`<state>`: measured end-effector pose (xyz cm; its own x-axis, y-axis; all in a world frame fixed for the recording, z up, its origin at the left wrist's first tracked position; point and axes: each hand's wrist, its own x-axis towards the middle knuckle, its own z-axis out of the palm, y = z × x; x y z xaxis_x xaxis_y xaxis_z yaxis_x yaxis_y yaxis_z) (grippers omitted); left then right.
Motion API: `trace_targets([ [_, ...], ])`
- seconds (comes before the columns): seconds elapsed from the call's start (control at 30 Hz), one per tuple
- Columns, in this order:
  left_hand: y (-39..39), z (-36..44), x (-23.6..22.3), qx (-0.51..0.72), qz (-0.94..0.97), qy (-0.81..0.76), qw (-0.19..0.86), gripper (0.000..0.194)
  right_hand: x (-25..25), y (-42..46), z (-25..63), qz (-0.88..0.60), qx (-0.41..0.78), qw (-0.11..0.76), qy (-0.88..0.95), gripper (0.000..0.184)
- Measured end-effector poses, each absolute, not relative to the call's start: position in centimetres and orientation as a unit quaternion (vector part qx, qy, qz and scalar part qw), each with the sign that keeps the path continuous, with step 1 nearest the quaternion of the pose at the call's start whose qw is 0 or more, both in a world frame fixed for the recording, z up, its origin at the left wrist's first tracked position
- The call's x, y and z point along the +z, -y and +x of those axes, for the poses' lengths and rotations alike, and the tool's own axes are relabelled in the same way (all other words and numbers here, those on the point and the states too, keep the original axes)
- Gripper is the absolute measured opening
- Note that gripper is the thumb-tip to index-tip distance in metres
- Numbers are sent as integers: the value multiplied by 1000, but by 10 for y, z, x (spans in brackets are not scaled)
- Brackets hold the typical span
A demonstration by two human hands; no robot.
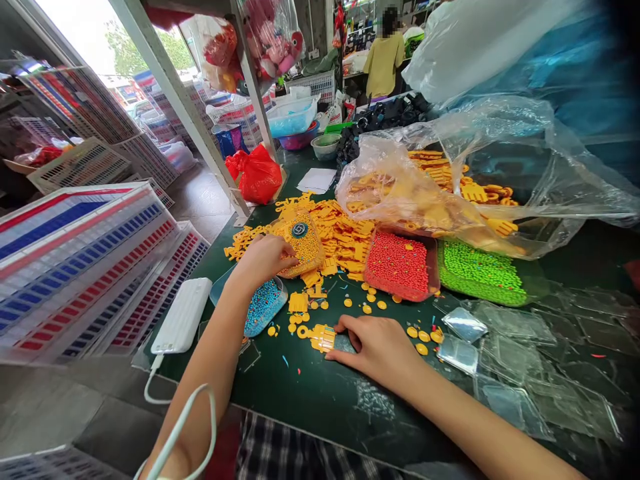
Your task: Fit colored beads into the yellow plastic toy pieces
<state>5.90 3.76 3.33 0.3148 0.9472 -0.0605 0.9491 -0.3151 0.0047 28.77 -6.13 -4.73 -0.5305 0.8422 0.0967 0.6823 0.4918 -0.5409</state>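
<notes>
- The yellow piece (321, 338) lay flat before you, its end pinched between your right hand's (383, 343) thumb and forefinger
- Your left hand (265, 260) reached the yellow beads (307, 250); whether its fingertips gripped any, you could not tell
- That piece looked partway along, by judgement; a pile of yellow pieces (345, 230) lay loose beyond, with no finished count to be told
- Your left forearm crossed the blue beads (265, 303), the white cable (213, 407) looped at it
- Green table (300, 397) stretched toward your lap; clear plastic plates (515, 360) crowded your right side
</notes>
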Motion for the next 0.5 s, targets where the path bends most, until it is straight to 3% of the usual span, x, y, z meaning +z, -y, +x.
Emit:
trace_targets([
  [0.37,-10,60,64,145,807,-570,-52,18,-45,62,289,-450,232,175,844,31],
  [0.5,29,77,63,254,836,-487,1,19,-41,61,289,-450,233,153,849,33],
])
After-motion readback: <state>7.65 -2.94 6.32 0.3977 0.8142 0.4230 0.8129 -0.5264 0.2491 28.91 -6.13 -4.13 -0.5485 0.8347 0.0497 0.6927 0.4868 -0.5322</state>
